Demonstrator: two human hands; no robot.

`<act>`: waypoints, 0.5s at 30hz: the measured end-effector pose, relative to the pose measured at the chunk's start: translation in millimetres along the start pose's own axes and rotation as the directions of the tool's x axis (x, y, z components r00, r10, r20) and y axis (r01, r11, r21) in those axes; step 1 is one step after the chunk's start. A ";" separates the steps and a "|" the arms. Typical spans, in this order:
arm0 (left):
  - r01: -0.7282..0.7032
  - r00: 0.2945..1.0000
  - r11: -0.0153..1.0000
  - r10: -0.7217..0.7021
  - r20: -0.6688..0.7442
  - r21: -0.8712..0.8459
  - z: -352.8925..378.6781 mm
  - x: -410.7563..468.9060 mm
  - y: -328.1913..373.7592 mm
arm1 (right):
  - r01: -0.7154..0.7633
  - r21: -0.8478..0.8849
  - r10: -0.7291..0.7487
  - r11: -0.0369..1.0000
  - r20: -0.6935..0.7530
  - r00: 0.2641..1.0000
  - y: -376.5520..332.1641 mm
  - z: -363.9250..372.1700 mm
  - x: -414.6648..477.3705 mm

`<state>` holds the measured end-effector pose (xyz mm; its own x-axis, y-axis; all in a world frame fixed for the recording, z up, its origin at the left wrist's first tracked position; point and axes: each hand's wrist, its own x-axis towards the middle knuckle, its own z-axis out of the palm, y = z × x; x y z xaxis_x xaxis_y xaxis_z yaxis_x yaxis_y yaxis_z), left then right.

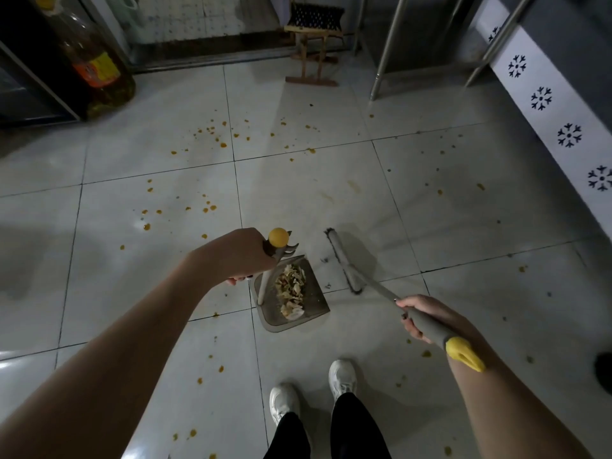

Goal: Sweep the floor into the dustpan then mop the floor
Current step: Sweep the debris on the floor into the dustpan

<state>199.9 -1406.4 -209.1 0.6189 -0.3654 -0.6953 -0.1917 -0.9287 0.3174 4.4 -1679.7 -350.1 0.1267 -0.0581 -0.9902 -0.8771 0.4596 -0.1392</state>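
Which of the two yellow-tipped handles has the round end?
The dustpan handle in the left hand; its tip is a ball. The broom handle in the right hand ends in a long tapered cap.

The floor tiles (159, 167) are smooth and glossy. The dustpan (317, 295) is matt grey plastic; the broom (377, 286) has a bare metal shaft and a yellow plastic end cap. The stool (303, 61) is bare wood with a woven seat; the table legs (385, 48) are smooth satin metal.
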 end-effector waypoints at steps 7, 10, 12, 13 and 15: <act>0.003 1.000 1.000 -0.003 -0.004 0.015 4.0 1.6 0.6 | 0.436 0.114 -0.437 0.893 -0.015 0.899 38.7 21.5 -11.6; -0.004 1.000 1.000 0.004 -0.019 0.004 7.8 4.2 3.7 | 0.364 0.201 -0.376 0.910 0.026 0.926 47.1 40.2 -3.5; -0.005 1.000 1.000 0.005 -0.022 -0.002 10.0 5.0 7.0 | 0.294 0.169 -0.309 0.941 0.070 0.948 39.9 49.0 4.0; -0.007 1.000 1.000 0.007 -0.024 -0.001 10.3 5.3 8.6 | 0.222 0.095 -0.231 0.971 0.104 0.967 30.7 52.0 7.0; -0.003 1.000 1.000 0.003 -0.024 0.001 11.0 5.5 10.8 | 0.019 -0.066 -0.008 0.998 0.172 0.985 7.6 53.2 12.6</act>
<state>192.8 -1419.1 -216.6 0.6365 -0.3669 -0.6784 -0.1946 -0.9275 0.3192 23.9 -1629.8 -363.3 0.2113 0.0916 -0.9731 -0.9032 0.3990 -0.1586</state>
